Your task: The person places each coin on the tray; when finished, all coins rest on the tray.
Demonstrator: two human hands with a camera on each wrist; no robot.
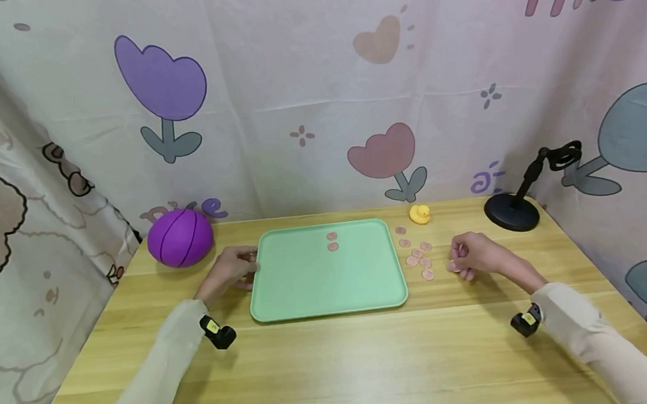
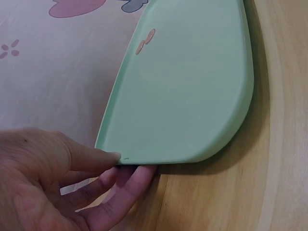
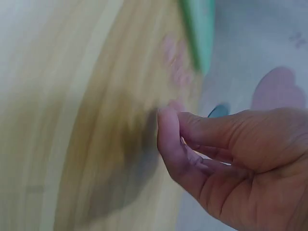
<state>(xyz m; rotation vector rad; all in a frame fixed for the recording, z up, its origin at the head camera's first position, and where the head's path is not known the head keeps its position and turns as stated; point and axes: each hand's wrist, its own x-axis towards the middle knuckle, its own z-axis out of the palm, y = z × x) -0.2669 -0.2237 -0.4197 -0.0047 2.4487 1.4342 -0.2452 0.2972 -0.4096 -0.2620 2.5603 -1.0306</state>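
TRAY ON WOODEN TABLE: LEFT EDGE GRIPPED, DISC PINCHED AT RIGHT

The green tray [image 1: 319,286] is on the pale, wood-grained table [image 1: 338,374], towards its far edge; two coppery discs [image 1: 333,247] lie in the tray near its far rim. At the tray's left edge, the left hand [image 1: 227,272] grips the rim, thumb on top, fingers bent beneath. To the right of the tray, the right hand [image 1: 479,254] is closed to a pinch, thumb and forefinger holding a single disc [image 1: 454,267]; its wrist view is blurred. Loose discs [image 1: 425,262] lie between the tray and the right hand; a yellow duck [image 1: 419,214] stands beyond the tray's far right corner; a black stand [image 1: 512,212] stands well to its right; a purple ball [image 1: 180,237] rests to its left. Behind the tray hangs pale cloth [image 1: 276,58], printed with tulips, hearts and "nice"; similar printed cloth covers both sides.
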